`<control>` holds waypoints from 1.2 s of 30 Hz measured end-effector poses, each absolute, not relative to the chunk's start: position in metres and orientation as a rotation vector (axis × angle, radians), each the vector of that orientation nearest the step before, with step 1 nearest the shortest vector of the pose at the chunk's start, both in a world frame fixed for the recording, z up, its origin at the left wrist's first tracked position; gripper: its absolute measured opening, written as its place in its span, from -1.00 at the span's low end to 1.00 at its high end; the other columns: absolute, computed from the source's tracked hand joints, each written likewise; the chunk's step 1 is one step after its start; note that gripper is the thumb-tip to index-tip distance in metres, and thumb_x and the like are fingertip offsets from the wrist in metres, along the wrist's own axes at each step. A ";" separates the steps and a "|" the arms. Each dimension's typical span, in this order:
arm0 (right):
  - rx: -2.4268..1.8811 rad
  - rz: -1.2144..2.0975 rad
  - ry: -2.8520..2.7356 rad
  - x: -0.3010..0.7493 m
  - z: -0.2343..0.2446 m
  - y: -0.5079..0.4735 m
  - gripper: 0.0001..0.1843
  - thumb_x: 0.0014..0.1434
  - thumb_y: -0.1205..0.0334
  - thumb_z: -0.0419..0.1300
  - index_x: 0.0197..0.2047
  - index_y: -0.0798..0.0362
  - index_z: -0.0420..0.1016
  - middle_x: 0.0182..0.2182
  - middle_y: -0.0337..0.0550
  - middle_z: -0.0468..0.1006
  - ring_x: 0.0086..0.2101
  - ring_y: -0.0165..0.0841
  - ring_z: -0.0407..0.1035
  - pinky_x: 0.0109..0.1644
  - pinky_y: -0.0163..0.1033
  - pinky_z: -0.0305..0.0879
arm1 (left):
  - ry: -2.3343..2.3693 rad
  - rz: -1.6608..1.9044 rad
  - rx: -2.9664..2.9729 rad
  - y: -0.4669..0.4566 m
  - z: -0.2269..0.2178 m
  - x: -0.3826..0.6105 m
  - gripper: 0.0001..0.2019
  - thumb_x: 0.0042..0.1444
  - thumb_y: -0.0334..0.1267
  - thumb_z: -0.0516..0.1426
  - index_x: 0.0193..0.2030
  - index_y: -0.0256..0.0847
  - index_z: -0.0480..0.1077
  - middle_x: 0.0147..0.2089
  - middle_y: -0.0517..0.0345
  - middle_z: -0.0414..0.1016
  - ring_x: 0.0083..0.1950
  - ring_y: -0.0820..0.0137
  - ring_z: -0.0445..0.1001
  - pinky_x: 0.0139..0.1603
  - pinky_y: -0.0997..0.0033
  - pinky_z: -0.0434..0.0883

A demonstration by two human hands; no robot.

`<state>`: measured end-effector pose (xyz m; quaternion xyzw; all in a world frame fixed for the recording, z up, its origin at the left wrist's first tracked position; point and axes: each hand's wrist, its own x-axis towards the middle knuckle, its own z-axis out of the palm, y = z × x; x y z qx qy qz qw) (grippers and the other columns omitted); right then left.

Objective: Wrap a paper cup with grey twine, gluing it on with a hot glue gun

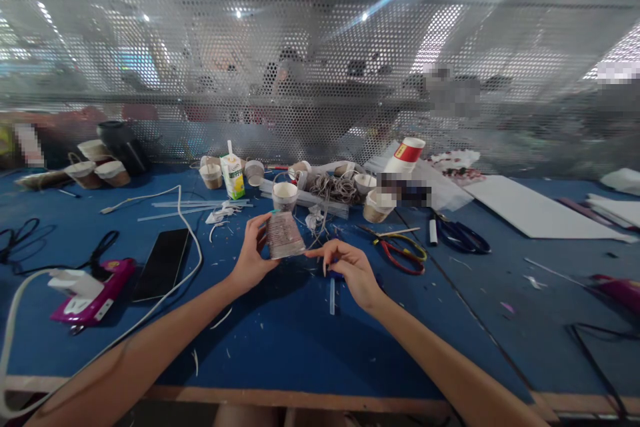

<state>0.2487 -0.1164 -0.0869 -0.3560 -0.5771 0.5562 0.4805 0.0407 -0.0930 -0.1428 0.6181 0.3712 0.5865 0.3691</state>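
My left hand (253, 255) is closed around a cup wrapped in grey-brown cord (286, 236), its wider end down, above the blue table. From the right, my right hand (350, 268) reaches to the cup's lower right corner; its index finger is stretched out and touches or nearly touches the rim, while the other fingers curl loosely. No held thing shows in it. Below that hand a clear stick (333, 297) sticks out by a blue object that is mostly hidden. Just behind the held cup stands a white paper cup with cord around it (285, 196).
Behind lie a heap of grey cord (337, 188), several cord-wrapped cups and a drink carton (233, 177). Red-and-yellow pliers (403, 255) and dark scissors (463, 235) lie right. At left are a phone (163, 265), a purple power strip (95, 293) and a white cable. A perforated metal screen (320, 80) borders the table.
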 end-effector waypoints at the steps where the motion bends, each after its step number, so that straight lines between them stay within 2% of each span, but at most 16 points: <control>1: -0.873 1.365 -1.403 0.249 -0.087 -0.116 -0.86 -0.25 0.43 0.04 -0.58 0.03 0.36 -0.38 -0.13 0.63 -0.21 -0.20 0.47 -0.29 -0.22 0.28 | 0.940 1.504 1.579 -0.093 -0.143 0.041 -0.30 -0.16 -0.39 0.25 0.16 -0.04 0.11 0.22 0.02 0.06 0.24 0.22 0.25 0.24 0.14 0.29; 10: -0.897 1.422 -1.223 0.250 -0.084 -0.115 -0.85 -0.29 0.44 0.02 -0.63 0.03 0.35 -0.41 -0.14 0.64 -0.24 -0.20 0.49 -0.21 -0.18 0.30 | 0.861 1.453 1.532 -0.095 -0.137 0.042 -0.30 -0.17 -0.34 0.26 0.14 -0.09 0.08 0.19 -0.04 0.14 0.23 0.18 0.28 0.21 0.11 0.31; 20: -1.014 1.322 -1.236 0.252 -0.085 -0.112 -0.89 -0.27 0.42 0.01 -0.63 0.03 0.28 -0.48 -0.13 0.62 -0.33 -0.23 0.47 -0.31 -0.24 0.22 | 0.789 1.461 1.423 -0.092 -0.142 0.042 -0.22 -0.21 -0.28 0.33 0.16 -0.07 0.07 0.20 -0.04 0.18 0.19 0.16 0.32 0.11 0.17 0.40; 26: -1.085 0.944 -1.270 0.259 -0.094 -0.106 -0.89 -0.15 0.41 0.03 -0.52 0.01 0.27 -0.52 -0.24 0.50 -0.40 -0.30 0.41 -0.26 -0.19 0.26 | 0.772 1.450 1.379 -0.093 -0.142 0.042 -0.23 -0.21 -0.29 0.33 0.16 -0.06 0.08 0.18 -0.03 0.23 0.15 0.20 0.35 0.06 0.22 0.42; 28: -1.064 0.759 -1.375 0.261 -0.094 -0.107 -0.85 -0.14 0.44 0.02 -0.47 0.00 0.27 -0.47 -0.22 0.51 -0.39 -0.29 0.38 -0.25 -0.17 0.27 | 0.772 1.458 1.375 -0.092 -0.142 0.042 -0.23 -0.21 -0.29 0.33 0.16 -0.05 0.08 0.16 -0.02 0.26 0.12 0.22 0.37 0.03 0.24 0.43; 33: -0.823 0.239 -1.956 0.262 -0.090 -0.121 -0.75 -0.02 0.52 -0.01 -0.37 -0.01 0.33 -0.10 -0.11 0.58 -0.07 -0.16 0.31 -0.04 0.00 0.26 | 0.772 1.508 1.354 -0.087 -0.144 0.041 -0.23 -0.24 -0.24 0.35 0.14 -0.04 0.12 0.22 -0.01 0.22 0.11 0.20 0.38 0.00 0.25 0.44; 36: -0.703 0.026 -2.160 0.258 -0.091 -0.125 -0.72 -0.01 0.56 -0.03 -0.36 -0.01 0.32 -0.03 -0.13 0.57 0.04 -0.11 0.26 -0.03 0.05 0.28 | 0.777 1.532 1.314 -0.084 -0.146 0.040 -0.23 -0.28 -0.25 0.36 0.12 -0.02 0.14 0.26 0.00 0.16 0.10 0.21 0.39 -0.03 0.28 0.44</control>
